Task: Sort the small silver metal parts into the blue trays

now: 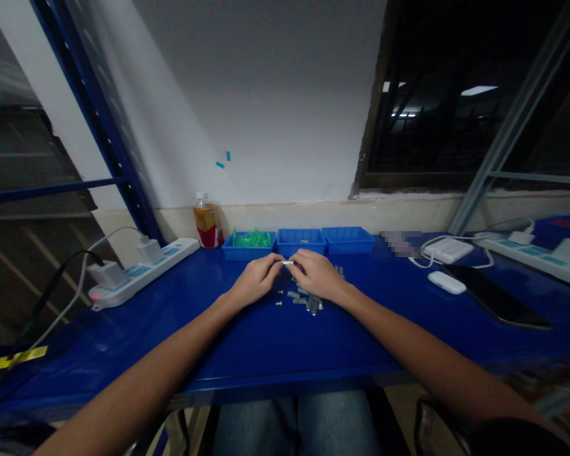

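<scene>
Both hands meet over the blue table, pinching a small silvery metal cylinder (287,262) that lies level between their fingertips. My left hand (255,278) grips its left end, and my right hand (319,273) its right end. Below and partly behind my right hand lies a loose pile of metal cylinders (300,301), some of them hidden by the hand. Two small screws, one of them a screw (278,303) nearer to me, lie left of the pile. Whether anything is fitted into the held cylinder's ends is too small to tell.
Blue trays stand along the wall: one tray (249,253) holds green plastic pieces, beside a middle tray (301,246) and a right tray (349,242). A drink bottle (207,221) and power strip (137,273) are left. A phone (496,297), white case (447,282) and cables lie right.
</scene>
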Tool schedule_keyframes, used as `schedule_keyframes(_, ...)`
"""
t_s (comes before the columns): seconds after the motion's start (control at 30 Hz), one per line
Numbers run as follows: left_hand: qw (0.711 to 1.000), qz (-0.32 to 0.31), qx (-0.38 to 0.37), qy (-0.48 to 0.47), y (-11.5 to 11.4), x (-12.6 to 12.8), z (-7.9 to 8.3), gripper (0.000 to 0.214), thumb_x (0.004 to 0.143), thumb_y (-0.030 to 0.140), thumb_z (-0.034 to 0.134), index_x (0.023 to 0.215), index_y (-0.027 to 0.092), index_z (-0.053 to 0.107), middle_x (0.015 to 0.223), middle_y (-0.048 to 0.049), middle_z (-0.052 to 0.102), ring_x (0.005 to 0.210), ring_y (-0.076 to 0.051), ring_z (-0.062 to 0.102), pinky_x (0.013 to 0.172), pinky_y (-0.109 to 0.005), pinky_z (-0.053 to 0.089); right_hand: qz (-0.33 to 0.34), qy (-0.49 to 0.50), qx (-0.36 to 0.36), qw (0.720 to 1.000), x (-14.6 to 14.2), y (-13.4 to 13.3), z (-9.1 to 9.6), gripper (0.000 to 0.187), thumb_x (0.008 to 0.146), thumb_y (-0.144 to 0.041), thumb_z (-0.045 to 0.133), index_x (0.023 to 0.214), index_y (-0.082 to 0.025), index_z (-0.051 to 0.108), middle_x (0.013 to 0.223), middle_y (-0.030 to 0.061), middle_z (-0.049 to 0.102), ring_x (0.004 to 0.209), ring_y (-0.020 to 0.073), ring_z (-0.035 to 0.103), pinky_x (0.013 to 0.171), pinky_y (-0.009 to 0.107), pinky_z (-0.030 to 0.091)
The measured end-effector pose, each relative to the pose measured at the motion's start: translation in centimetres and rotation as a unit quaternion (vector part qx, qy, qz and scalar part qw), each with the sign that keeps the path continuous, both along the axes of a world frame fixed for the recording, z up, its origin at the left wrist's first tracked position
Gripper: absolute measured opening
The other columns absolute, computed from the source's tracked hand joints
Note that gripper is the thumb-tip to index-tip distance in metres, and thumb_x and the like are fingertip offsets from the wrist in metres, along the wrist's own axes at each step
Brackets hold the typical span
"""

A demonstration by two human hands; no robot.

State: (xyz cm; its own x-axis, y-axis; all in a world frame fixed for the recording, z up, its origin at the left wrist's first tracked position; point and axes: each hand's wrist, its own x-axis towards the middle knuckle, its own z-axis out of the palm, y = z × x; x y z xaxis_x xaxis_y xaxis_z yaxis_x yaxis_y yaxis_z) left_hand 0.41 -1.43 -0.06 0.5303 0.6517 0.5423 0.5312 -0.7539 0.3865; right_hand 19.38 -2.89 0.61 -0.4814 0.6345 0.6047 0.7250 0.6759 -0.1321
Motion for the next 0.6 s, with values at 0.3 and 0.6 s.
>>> schedule_keyframes(0.3, 0.999, 0.019, 0.041, 0.011, -0.17, 0.10, -0.19, 0.022, 0.092, 0.029, 0.044, 0.106, 0.018, 0.058, 0.077, -0.0020, 0.064, 0.069, -0.014, 0.059, 0.065, -0.024, 0.043, 0.032, 0.029, -0.040, 0.998, -0.33, 0.49, -0.95, 0.024, 0.095, -0.025, 0.038, 0.079, -0.017, 0.055, 0.076, 0.0031, 0.056, 0.073, 0.0143, 0.051, 0.069, 0.027, 0.037)
schedule_keyframes(0.6, 0.998, 0.049, 0.025, 0.011, -0.22, 0.03, -0.01, 0.027, 0.094, 0.033, 0.039, 0.100, 0.017, 0.059, 0.073, -0.0021, 0.064, 0.066, -0.015, 0.060, 0.064, -0.024, 0.041, -0.017, 0.020, 0.021, 0.999, -0.50, 0.02, -0.90, 0.015, 0.090, -0.025, 0.046, 0.096, -0.017, 0.057, 0.084, 0.0054, 0.059, 0.080, 0.0173, 0.054, 0.072, 0.029, 0.038)
